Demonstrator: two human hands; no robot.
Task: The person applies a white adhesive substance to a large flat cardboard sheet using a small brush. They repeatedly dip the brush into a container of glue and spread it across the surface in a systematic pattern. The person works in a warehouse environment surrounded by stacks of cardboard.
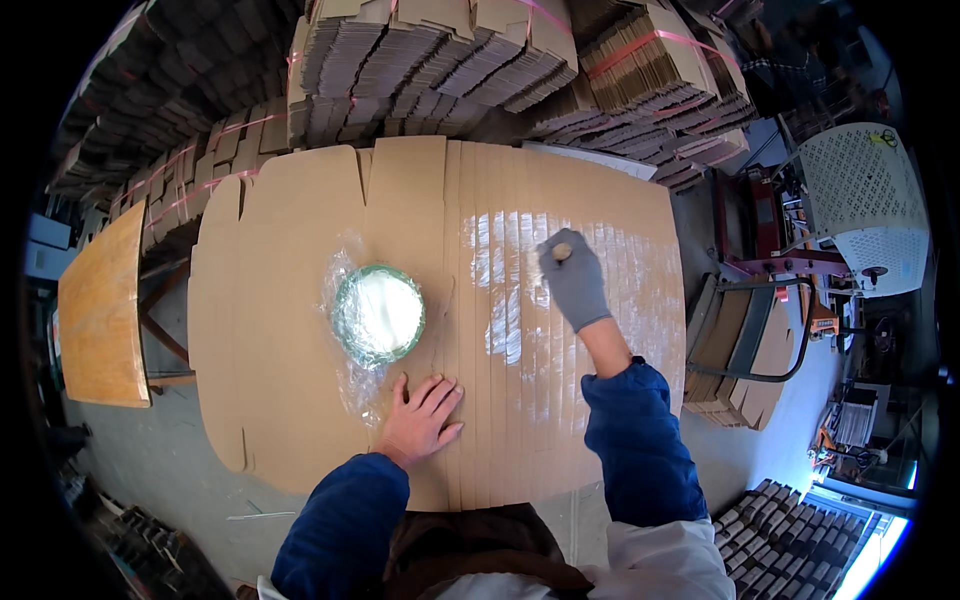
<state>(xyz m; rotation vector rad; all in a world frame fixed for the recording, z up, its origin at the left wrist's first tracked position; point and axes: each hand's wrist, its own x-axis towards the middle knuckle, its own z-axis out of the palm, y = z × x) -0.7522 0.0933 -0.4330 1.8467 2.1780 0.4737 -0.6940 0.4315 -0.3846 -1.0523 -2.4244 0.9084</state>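
Observation:
My right hand (574,282), in a grey glove, is closed round a tool whose round wooden handle end (562,252) shows on top. Its lower end is hidden under the fist. Beneath it, white paste (506,330) is smeared in streaks over a row of overlapped cardboard edges (610,420). My bare left hand (421,417) lies flat on the cardboard with fingers spread, just below a green-rimmed bowl (420,333). White paste fills the bowl, and clear plastic film (352,385) is wrapped around it.
Tall bundles of flat cardboard (440,50) tied with pink straps line the far side. A wooden board on legs (105,305) stands at the left. To the right are a cart with cardboard (745,350) and a machine with a perforated cover (860,190).

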